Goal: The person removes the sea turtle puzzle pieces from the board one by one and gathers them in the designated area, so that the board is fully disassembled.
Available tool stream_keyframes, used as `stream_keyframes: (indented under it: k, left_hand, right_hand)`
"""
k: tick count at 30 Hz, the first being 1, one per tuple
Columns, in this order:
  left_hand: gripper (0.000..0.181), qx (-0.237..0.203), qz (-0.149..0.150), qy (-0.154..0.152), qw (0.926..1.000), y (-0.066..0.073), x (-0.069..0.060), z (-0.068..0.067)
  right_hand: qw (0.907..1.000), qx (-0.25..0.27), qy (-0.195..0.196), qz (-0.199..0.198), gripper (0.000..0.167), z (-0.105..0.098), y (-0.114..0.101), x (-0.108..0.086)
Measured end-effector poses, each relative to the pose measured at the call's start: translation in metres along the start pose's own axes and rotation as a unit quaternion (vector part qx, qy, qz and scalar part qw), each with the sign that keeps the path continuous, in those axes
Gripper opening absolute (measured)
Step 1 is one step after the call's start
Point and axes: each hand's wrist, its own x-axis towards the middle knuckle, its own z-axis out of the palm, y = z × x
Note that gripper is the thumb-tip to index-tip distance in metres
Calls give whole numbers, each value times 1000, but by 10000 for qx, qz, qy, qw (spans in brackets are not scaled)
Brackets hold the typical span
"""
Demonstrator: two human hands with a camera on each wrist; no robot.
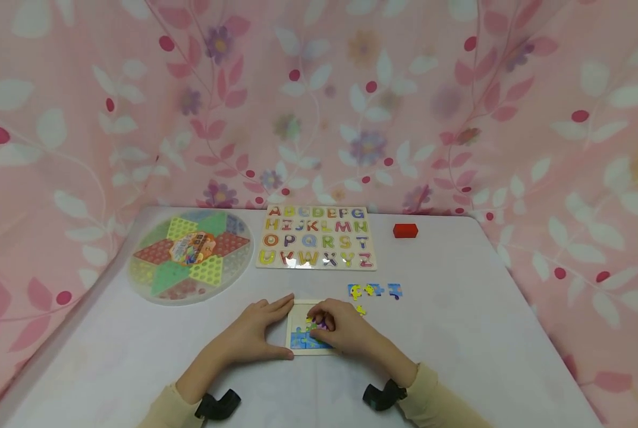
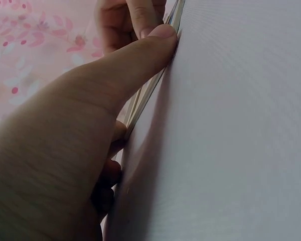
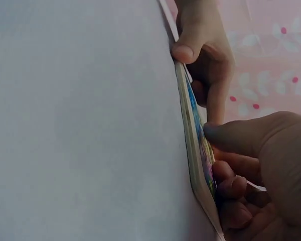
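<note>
Floral cloth point(image 1: 319, 119) behind; right hand point(image 1: 345, 327) partly hides the puzzle point(image 1: 298, 340).

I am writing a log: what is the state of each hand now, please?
Left hand: open, thumb and fingers touching the puzzle frame.
Right hand: fingers curled over the puzzle pieces; whether it holds one cannot be told.

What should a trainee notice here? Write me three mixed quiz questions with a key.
1. True or false: the puzzle frame already has blue pieces in it.
2. In the head view, where is the red block? A) on the letter board; B) right of the letter board; C) left of the letter board.
3. Which grip spans the frame's left side, thumb at its near corner?

Key: 1. True. 2. B. 3. The left grip.
</note>
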Motion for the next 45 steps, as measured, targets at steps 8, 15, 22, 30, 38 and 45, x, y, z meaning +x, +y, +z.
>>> stream_keyframes:
  k: [8,15,22,30,38,45]
  left_hand:
    - [108,92,145,-12,9999,1,-3,5]
    - [108,89,125,87,9998,1,-1,2]
    - [108,120,148,129,9997,0,0,1]
    - [108,94,156,119,9998,0,0,3]
    - [110,74,84,50,9999,1,-1,1]
    - [108,84,127,97,9998,1,-1,2]
  right_hand:
    - [9996,-141,169,152,25,13,5,-8]
    - [9995,-287,121,99,30,8,4,-3]
    - [9992,-366,80,106,27,7,1,-2]
    - [9990,-409,91,140,25,7,-2,-3]
    - [9991,-354,56,223,26,7,-2,-4]
    - [9989,-361,64,280,26,7,-2,-3]
